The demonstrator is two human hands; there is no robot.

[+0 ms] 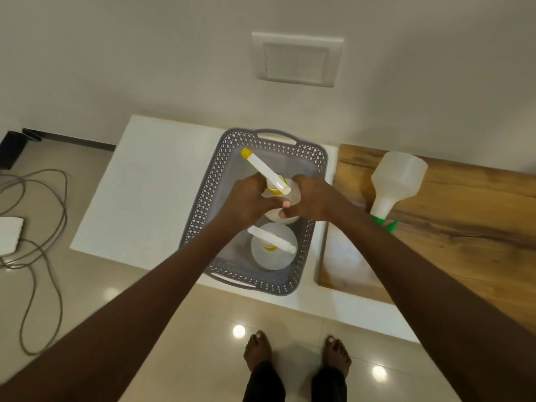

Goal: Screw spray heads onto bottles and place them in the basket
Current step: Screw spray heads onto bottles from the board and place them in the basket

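A grey perforated basket (216, 181) stands on the white table. Both hands hold a translucent bottle (294, 192) over the basket's middle; its white spray head with a yellow nozzle (262, 166) points up and left. My left hand (249, 198) grips the bottle from the left and my right hand (310, 200) from the right. Another bottle with a white and yellow spray head (271, 246) stands inside the basket near its front. A third bottle with a green collar (396, 181) lies on the wooden board to the right.
The wooden board (449, 216) covers the table's right side. The white tabletop (145, 192) extends left of the basket. Grey cables (43, 227) lie on the tiled floor at left, by a white object (10, 235). My bare feet show below the table's front edge.
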